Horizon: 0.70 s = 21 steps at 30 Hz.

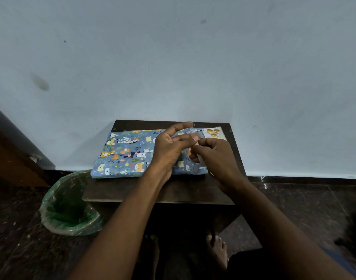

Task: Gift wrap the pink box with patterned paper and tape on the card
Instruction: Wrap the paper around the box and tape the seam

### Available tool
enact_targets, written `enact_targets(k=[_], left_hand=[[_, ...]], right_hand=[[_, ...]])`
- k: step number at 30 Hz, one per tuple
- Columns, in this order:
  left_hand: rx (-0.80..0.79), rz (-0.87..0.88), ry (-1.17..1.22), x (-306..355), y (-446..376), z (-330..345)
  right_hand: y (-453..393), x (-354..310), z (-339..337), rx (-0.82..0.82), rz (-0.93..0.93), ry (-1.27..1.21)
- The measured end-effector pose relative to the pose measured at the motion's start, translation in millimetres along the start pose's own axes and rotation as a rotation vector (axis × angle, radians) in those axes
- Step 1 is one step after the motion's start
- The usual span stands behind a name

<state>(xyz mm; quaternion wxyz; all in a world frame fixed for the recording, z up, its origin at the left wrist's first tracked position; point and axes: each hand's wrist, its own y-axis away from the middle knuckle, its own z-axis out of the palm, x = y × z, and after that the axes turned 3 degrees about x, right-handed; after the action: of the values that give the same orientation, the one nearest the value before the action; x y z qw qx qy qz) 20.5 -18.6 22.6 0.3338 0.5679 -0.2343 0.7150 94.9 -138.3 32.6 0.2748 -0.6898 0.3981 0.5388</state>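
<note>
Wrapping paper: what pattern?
Blue wrapping paper with cartoon bears, leopards and leaves; head view.

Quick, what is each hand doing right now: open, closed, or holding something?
Left hand: open, fingers extended, resting on the wrapped box.
Right hand: fingers curled in a pinch; what it holds cannot be told.

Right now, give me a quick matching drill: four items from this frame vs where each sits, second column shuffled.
Things:
1. wrapped box
2. card
3. bin with green liner
4. left hand

Places:
A. on the floor, left of the table
B. resting on the right part of the patterned paper
C. far right corner of the table top
D. lying flat across the table top, far side toward the wall

Pairs: 1-D, 2-C, 3-A, 4-B
</note>
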Motion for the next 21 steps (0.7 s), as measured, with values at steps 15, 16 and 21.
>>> enact_targets(k=[15, 16, 21], left_hand=[[-0.036, 0.196, -0.271, -9, 3, 18], [-0.042, 0.208, -0.288, -10, 2, 18], [-0.049, 0.244, -0.387, -14, -1, 18]], right_hand=[[-3, 26, -39, 0.038, -0.007, 0.959], [-3, 27, -37, 0.045, -0.03, 0.989], [-3, 30, -29, 0.059, -0.09, 1.113]])
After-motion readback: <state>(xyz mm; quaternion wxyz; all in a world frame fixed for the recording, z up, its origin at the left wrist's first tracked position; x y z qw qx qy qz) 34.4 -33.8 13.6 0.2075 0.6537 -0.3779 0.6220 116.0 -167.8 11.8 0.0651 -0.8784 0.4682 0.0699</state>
